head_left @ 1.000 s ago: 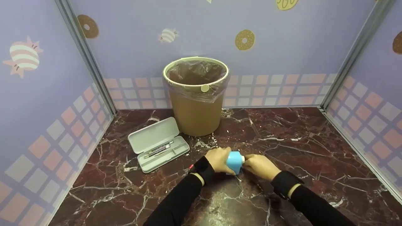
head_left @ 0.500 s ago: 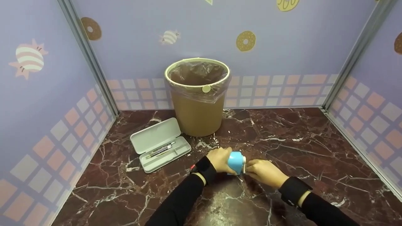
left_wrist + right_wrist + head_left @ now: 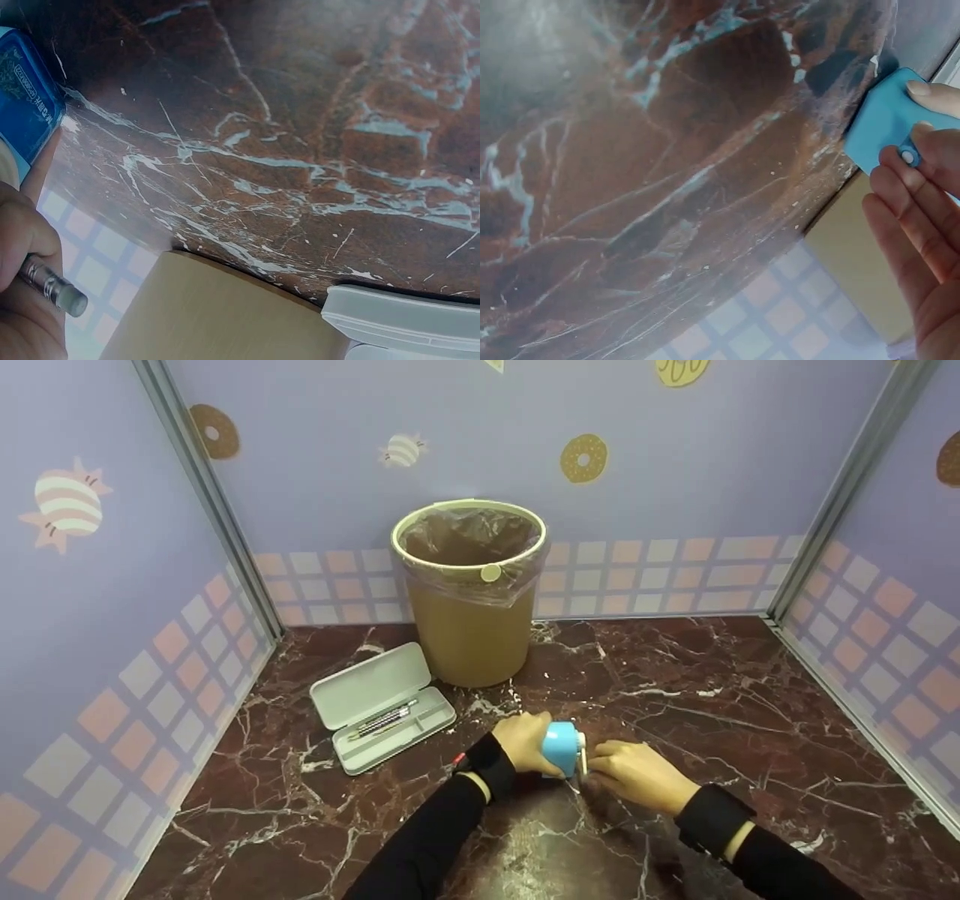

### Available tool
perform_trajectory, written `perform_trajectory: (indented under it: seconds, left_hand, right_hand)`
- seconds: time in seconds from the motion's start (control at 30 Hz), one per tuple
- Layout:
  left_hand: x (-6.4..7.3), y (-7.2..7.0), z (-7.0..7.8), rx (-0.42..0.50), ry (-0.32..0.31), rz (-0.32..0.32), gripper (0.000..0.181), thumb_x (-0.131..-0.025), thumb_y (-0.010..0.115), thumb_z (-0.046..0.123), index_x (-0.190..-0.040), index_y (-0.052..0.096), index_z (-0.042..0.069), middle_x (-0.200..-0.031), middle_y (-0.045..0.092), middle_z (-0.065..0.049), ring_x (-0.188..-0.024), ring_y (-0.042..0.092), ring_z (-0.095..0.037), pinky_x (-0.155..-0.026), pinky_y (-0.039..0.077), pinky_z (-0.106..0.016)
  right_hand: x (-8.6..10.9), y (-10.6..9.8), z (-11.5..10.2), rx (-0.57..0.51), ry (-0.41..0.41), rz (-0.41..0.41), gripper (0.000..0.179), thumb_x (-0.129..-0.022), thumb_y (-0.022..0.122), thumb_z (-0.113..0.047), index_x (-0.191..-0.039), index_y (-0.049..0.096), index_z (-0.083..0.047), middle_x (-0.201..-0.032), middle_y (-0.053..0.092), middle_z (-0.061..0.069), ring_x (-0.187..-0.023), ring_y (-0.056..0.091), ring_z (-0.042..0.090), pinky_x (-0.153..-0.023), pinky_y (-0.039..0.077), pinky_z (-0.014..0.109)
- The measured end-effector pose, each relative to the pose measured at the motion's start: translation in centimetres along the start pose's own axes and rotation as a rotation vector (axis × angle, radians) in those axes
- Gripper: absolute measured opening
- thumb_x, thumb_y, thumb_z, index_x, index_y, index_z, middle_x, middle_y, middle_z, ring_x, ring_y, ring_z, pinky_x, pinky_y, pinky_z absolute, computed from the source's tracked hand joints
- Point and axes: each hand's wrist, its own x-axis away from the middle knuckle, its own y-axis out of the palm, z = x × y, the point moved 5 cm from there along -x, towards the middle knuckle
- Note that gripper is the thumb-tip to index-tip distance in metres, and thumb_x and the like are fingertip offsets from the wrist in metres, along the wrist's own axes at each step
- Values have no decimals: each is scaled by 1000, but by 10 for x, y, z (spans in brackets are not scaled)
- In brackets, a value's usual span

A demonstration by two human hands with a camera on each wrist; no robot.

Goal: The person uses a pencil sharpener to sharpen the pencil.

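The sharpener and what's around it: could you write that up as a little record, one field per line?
Sharpener: blue, gripped by the left hand
Right hand: pinches the crank's knob
Pencil: one end pokes out at the left hand
Bin: upright, beyond the sharpener, lined with a clear bag
Case: open, beside the bin, pencils inside
Table: dark red, white-veined

Three lilac wall panels (image 3: 480, 405), printed with candies (image 3: 69, 502) and doughnuts (image 3: 570, 459) above a checkered band (image 3: 660, 577), join at grey corner posts (image 3: 215, 502). The dark red, veined counter (image 3: 750, 750) reflects light.
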Motion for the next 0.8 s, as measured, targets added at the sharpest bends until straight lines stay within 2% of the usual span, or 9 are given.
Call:
perform_trajectory:
  seconds: [0.3, 0.5, 0.8]
  left_hand:
    - [0, 2, -2, -5, -16, 4, 68, -61, 93, 53, -106, 63, 12, -91, 74, -3, -77, 71, -18, -64, 57, -35]
    - [-1, 3, 1, -28, 8, 15, 68, -60, 93, 54, -105, 63, 13, -89, 73, -2, -75, 70, -17, -62, 56, -35]
    - [-3, 2, 5, -102, 53, 17, 70, -61, 93, 55, -108, 63, 12, -91, 74, -3, -78, 71, -18, -65, 57, -34]
  right_hand:
    - [-2, -12, -3, 5, -49, 57, 14, -80, 81, -5, -91, 75, -9, -88, 67, 0, -78, 65, 14, -67, 55, 28]
    - [-2, -20, -2, 11, -76, 81, 14, -81, 80, -4, -93, 75, -9, -88, 67, 0, -77, 63, 12, -67, 55, 27]
    - [-15, -36, 14, 51, -46, 145, 17, -82, 81, -10, -97, 77, -5, -90, 72, 5, -78, 69, 16, -69, 59, 29]
